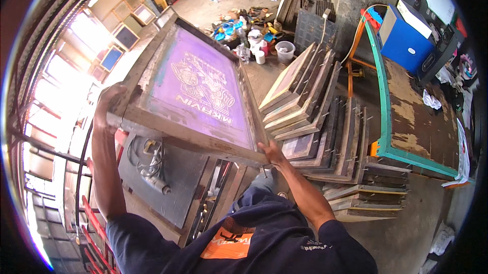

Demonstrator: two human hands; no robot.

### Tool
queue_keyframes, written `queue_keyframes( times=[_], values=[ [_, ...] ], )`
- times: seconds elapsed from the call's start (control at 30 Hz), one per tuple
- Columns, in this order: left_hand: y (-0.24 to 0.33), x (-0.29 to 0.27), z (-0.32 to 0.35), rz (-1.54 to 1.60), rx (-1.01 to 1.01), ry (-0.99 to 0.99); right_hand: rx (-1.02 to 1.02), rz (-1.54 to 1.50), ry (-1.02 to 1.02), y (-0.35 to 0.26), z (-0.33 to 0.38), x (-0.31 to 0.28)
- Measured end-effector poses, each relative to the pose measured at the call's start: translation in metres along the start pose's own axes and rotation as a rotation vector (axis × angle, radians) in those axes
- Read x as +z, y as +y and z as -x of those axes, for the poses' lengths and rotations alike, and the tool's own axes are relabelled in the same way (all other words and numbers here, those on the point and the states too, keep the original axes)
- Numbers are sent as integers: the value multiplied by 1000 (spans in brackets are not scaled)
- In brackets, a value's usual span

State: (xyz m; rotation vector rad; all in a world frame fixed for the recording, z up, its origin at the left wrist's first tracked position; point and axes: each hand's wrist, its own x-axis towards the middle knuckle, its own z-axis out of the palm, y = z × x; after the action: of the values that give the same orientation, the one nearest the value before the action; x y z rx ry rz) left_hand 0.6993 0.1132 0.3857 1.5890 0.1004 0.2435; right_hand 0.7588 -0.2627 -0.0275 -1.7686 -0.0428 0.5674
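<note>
A large wooden-framed printing screen (195, 83) is held up in front of me, tilted. Its purple mesh carries a pale stencil of figures and lettering. My left hand (108, 103) grips the frame's left edge near the corner, fingers partly hidden behind the wood. At the near right corner, my right hand (272, 153) is closed round the frame. Below the screen, a dark board (170, 192) bears a grey heat gun or similar corded tool (155, 180).
Several wooden frames (305, 96) lean in stacks to the right, with another pile (368, 200) nearer me. Beyond them stands a teal-edged table (422, 116) with a blue box (404, 37). Containers, including a white bucket (285, 51), crowd the floor ahead. Red metal racking (96, 228) is at left.
</note>
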Motion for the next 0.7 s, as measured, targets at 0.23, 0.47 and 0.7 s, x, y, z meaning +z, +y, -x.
queue_keyframes(
  times=[0.23,0.47,0.7],
  values=[
    [-124,7,-212,-91,-229,104,129,92,-32,90,-137,8],
    [-314,-65,-379,-459,180,-314,414,-235,-127,55,-183,23],
    [-425,-25,-461,-137,-677,24,502,-242,-277,3,-212,1]
  ],
)
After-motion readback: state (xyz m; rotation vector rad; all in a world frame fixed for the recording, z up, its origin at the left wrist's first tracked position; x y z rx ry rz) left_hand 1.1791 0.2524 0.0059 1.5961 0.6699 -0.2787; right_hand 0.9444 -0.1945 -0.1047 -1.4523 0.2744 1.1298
